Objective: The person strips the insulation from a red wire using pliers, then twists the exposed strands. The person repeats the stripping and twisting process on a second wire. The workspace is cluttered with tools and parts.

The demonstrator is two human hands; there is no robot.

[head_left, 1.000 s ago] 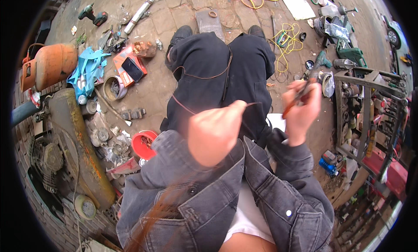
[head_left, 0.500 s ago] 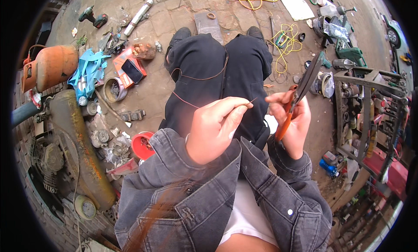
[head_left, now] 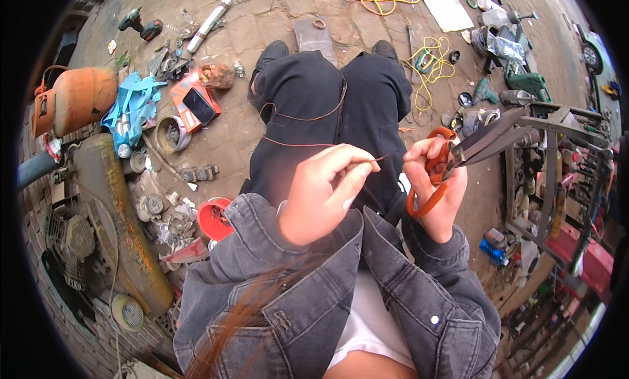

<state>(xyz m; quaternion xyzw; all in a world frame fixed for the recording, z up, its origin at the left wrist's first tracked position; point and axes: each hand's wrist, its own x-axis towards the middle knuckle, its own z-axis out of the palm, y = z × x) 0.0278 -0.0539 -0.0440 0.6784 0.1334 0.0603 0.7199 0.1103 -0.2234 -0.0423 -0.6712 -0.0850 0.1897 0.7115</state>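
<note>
Can pass between left hand [head_left: 321,192] and right hand [head_left: 452,199], but only past the thin wire [head_left: 301,144] poking into that gap. Is blocked farther right by scissors [head_left: 485,142] jutting toward the metal frame [head_left: 552,163]; has room above the trousers [head_left: 372,107].

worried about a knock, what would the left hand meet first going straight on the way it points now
Likely the right hand, which holds orange-handled scissors; depth is unclear, so the left hand could pass above or below.

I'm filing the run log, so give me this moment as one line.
left hand: pinching wire | right hand: holding scissors, blades pointing right | wire: over trousers
</note>
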